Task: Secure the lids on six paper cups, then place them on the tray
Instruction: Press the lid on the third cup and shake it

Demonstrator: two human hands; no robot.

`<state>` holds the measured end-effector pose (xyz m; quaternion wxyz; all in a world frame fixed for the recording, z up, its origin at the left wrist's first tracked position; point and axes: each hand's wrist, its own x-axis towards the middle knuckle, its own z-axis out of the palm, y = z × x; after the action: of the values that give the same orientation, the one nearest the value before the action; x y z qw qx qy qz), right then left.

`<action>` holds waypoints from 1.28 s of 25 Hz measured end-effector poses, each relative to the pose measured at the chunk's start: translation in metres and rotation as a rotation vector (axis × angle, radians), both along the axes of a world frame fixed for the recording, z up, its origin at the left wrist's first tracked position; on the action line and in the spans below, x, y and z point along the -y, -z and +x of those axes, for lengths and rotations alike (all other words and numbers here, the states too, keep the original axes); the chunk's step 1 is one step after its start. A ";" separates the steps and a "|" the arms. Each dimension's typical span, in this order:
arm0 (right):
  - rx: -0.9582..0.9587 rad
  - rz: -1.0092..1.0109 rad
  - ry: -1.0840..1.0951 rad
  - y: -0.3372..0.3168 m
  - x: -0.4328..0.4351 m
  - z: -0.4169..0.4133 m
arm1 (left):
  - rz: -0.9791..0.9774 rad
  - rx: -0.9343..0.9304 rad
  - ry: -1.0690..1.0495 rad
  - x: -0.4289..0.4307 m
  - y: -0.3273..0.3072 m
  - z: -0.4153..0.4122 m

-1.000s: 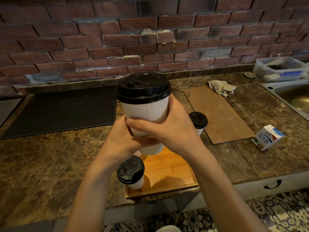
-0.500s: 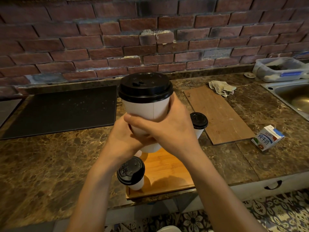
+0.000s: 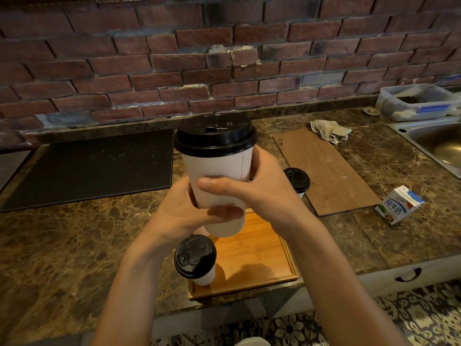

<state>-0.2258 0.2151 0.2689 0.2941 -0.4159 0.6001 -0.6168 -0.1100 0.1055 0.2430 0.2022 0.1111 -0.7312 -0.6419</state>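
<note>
I hold a white paper cup point(image 3: 219, 168) with a black lid point(image 3: 215, 136) up in front of me, above the tray. My left hand point(image 3: 179, 211) grips its lower body from the left, and my right hand point(image 3: 264, 193) wraps it from the right with the thumb across the front. A second lidded cup point(image 3: 195, 260) stands on the front left corner of the wooden tray point(image 3: 257, 260). A third lidded cup point(image 3: 298, 181) stands behind my right hand, near the tray's far right corner.
A brown wooden board point(image 3: 326, 171) lies right of the tray, with a rag point(image 3: 329, 131) behind it. A small milk carton point(image 3: 399, 204) lies at the right, and a sink point(image 3: 441, 143) and plastic tub point(image 3: 416, 101) sit at the far right. A black mat point(image 3: 92, 166) covers the left counter.
The cup has turned slightly in my hands, its seam now at the right. My right thumb has slid across the front.
</note>
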 end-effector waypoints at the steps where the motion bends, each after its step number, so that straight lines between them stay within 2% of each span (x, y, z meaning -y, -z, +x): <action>1: 0.030 0.002 -0.023 0.001 0.000 -0.001 | 0.000 -0.002 0.012 0.000 0.000 0.000; 12: -0.088 0.000 0.085 -0.002 0.005 0.007 | -0.130 -0.077 -0.098 0.001 0.004 -0.008; 21: -0.204 0.052 0.348 0.003 0.012 0.027 | -0.256 -0.052 -0.162 0.000 0.004 -0.014; 27: -0.189 0.019 0.324 -0.001 0.012 0.019 | -0.136 -0.068 -0.132 0.002 0.004 -0.011; 32: -0.122 -0.025 0.254 0.001 0.010 0.011 | -0.110 -0.060 -0.092 0.004 0.003 -0.012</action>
<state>-0.2145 0.2048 0.2677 0.1714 -0.3770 0.6568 -0.6301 -0.1222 0.1017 0.2395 0.2593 0.1141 -0.7530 -0.5940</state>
